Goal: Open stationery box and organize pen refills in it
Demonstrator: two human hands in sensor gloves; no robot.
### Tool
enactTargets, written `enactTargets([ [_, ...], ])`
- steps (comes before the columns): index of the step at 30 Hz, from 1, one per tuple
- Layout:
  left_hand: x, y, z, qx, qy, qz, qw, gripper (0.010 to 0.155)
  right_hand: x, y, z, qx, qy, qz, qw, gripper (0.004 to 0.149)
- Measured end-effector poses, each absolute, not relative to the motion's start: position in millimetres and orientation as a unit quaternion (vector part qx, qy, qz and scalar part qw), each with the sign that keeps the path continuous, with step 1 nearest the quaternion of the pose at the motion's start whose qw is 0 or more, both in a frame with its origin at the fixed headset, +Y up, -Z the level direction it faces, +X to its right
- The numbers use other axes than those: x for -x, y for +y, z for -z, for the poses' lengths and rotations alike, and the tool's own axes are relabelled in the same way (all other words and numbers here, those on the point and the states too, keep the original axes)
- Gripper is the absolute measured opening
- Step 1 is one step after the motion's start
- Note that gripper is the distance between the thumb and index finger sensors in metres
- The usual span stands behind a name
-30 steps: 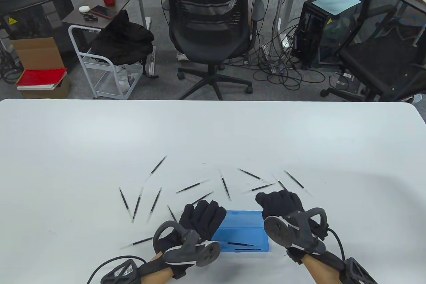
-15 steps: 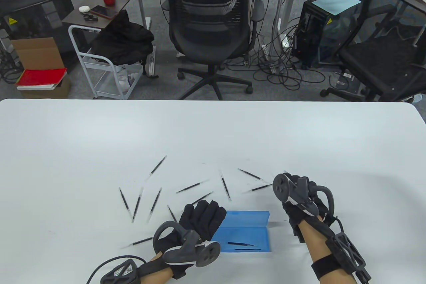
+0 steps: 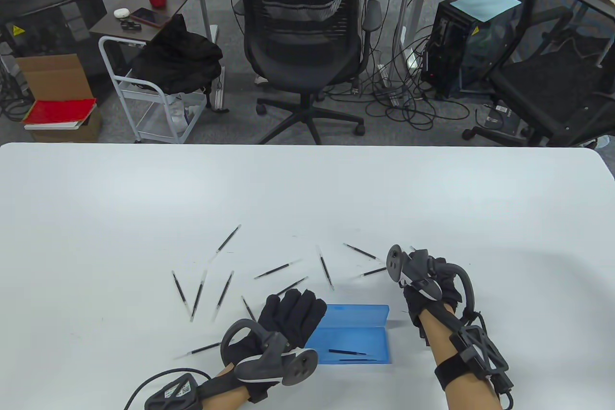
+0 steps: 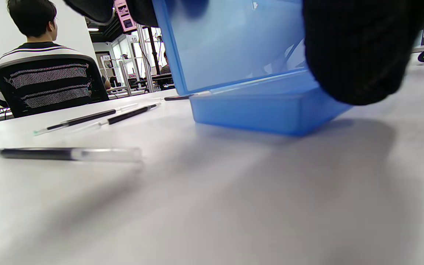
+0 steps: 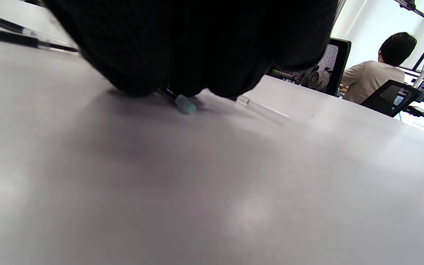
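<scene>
The blue stationery box (image 3: 355, 339) lies open near the front edge, its lid (image 3: 358, 311) standing up at the back. Two pen refills (image 3: 347, 352) lie inside. My left hand (image 3: 293, 310) grips the box's left end; in the left wrist view its thumb (image 4: 352, 55) sits in front of the lid (image 4: 234, 44) and its fingers behind. My right hand (image 3: 447, 285) is down on the table right of the box. Its bunched fingertips (image 5: 197, 44) pinch a refill whose end (image 5: 185, 107) pokes out beneath. Several refills (image 3: 278, 269) lie scattered behind the box.
More refills lie to the left (image 3: 198, 294) and front left (image 3: 197, 349) of my left hand. Beyond the white table's (image 3: 307, 189) far edge stand an office chair (image 3: 302, 35) with a seated person, a cart (image 3: 149, 93) and computer towers (image 3: 461, 44).
My right hand left the box's right end, moved back and right, and dropped its fingers onto the refills there. The left hand and the box have not moved.
</scene>
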State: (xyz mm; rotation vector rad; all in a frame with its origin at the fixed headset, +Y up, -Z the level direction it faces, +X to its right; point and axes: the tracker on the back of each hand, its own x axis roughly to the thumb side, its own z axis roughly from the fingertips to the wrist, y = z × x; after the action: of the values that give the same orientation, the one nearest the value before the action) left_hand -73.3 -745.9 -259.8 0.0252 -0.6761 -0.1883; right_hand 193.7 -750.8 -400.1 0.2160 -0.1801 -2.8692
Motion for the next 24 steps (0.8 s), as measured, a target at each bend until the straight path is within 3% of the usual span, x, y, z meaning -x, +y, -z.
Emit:
enactTargets([
  [24, 73.3, -746.3, 259.2, -0.014, -0.331, 0.092, 0.939, 0.114, -191.7, -748.3, 397.8, -0.079, -0.048, 0.987, 0.135, 0.054],
])
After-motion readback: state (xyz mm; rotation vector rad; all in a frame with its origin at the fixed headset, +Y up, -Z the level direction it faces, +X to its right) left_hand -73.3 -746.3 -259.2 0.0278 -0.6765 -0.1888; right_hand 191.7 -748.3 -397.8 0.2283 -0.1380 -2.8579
